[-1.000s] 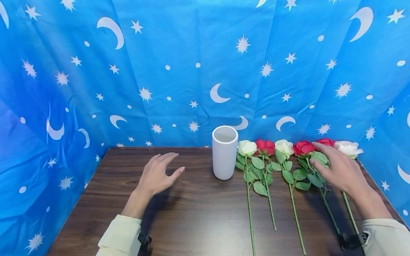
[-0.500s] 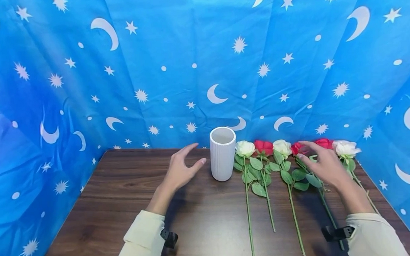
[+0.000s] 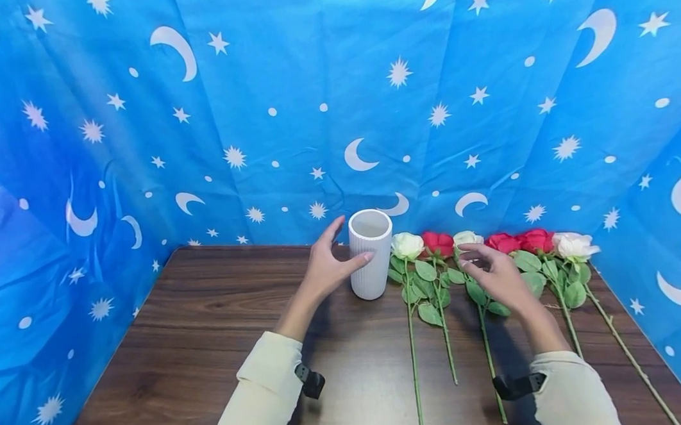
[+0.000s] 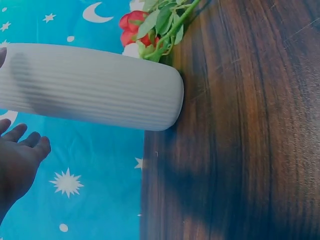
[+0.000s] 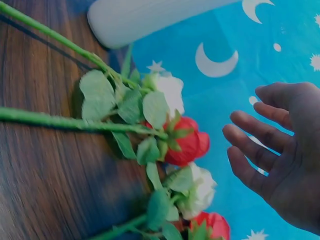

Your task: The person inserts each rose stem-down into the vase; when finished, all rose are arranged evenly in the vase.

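Note:
A white ribbed vase [image 3: 374, 280] stands upright near the table's back edge. My left hand [image 3: 333, 264] is at its left side, fingers spread and the thumb overlapping the vase's front. In the left wrist view a gap shows between the fingers of my left hand [image 4: 20, 162] and the vase [image 4: 100, 87]. Over the row of artificial roses hovers my right hand [image 3: 502, 278], loosely open and holding nothing, partly hiding a white rose [image 3: 467, 237]. The right wrist view shows this hand [image 5: 285, 150] apart from a red rose [image 5: 184, 142].
Right of the vase, red and white roses lie in a row, blooms toward the back, among them a white one [image 3: 407, 246] and a red one [image 3: 438, 243]. Their green stems [image 3: 415, 362] point to the front. A blue moon-and-star cloth [image 3: 286, 61] hangs behind the wooden table [image 3: 179, 336].
My left hand has moved right, up to the vase. The right hand has moved left over the roses, uncovering the red ones at the right. Vase and roses lie as before.

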A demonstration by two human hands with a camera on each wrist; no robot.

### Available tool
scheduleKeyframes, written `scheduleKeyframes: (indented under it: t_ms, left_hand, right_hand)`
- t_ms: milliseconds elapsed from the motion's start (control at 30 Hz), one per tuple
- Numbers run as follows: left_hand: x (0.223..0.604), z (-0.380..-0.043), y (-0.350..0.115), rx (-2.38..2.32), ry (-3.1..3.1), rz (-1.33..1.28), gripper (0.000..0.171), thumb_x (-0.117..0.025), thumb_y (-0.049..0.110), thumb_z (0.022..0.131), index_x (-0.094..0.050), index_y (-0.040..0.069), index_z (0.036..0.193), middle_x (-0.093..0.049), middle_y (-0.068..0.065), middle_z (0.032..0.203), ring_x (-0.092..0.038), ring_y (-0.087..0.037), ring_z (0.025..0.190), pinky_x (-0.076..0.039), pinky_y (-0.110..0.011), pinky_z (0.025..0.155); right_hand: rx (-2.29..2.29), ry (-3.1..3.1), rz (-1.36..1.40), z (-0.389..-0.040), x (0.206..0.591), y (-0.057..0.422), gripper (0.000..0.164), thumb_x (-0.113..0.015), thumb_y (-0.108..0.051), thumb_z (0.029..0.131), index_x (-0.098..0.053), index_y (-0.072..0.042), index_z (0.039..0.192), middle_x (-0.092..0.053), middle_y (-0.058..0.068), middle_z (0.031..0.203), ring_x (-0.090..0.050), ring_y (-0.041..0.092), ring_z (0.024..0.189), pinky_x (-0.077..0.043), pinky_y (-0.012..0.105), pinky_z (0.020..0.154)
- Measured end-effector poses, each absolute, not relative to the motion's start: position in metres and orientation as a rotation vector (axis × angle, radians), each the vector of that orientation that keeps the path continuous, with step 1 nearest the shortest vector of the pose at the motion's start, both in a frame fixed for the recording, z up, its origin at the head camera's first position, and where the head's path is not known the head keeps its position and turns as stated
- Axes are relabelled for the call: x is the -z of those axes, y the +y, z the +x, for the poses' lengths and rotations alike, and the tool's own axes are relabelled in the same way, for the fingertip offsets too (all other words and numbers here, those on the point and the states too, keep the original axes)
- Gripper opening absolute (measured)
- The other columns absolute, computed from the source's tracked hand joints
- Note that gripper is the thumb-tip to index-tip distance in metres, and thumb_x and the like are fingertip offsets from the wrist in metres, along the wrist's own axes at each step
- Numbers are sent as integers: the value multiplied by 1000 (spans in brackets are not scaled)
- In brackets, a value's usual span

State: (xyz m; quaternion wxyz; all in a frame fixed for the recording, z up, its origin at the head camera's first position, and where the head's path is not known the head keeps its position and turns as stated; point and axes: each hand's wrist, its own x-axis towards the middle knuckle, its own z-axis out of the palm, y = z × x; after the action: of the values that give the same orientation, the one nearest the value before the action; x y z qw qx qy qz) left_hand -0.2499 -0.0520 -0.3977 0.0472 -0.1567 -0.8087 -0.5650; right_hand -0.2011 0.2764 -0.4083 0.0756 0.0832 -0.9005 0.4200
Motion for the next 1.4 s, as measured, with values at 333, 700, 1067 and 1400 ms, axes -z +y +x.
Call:
scheduleKeyframes:
  t_ms: [333, 700, 1067, 1400]
  left_hand:
    - [396, -263, -43, 1764, -2482, -495, 94, -85, 33, 80, -35, 15, 158, -42, -11, 161, -42, -31, 149, -38, -53, 121]
    - [394, -267, -33, 1823, -2438, -496, 90, -85, 27, 81, -39, 13, 156, -55, -13, 148, -54, -30, 139, -45, -50, 117]
    - [392, -271, -28, 1945, -2314, -523, 83, -87, 15, 78, -46, 3, 150, -62, -18, 137, -62, -30, 125, -51, -46, 110]
    - [394, -273, -28, 1973, -2311, -511, 81, -89, 16, 76, -50, 5, 146, -64, -16, 134, -63, -29, 124, -52, -44, 109]
  right_hand:
    - [-1422, -2726, 221, -211, 420, 243, 40, -60, -17, 102, -58, 1, 138, -69, 26, 124, -69, 29, 106, -56, 25, 77]
    - [-1660, -2752, 88, -226, 448, 204, 38, -56, -11, 101, -58, 10, 132, -67, 30, 123, -71, 24, 101, -60, 35, 86]
    - [-1473, -2831, -41, -237, 466, 190, 35, -56, -8, 97, -64, 9, 126, -71, 28, 116, -70, 31, 101, -57, 28, 76]
    - [-1203, -2905, -157, -241, 478, 190, 30, -67, -13, 90, -74, 6, 112, -74, 25, 114, -71, 34, 98, -59, 39, 78]
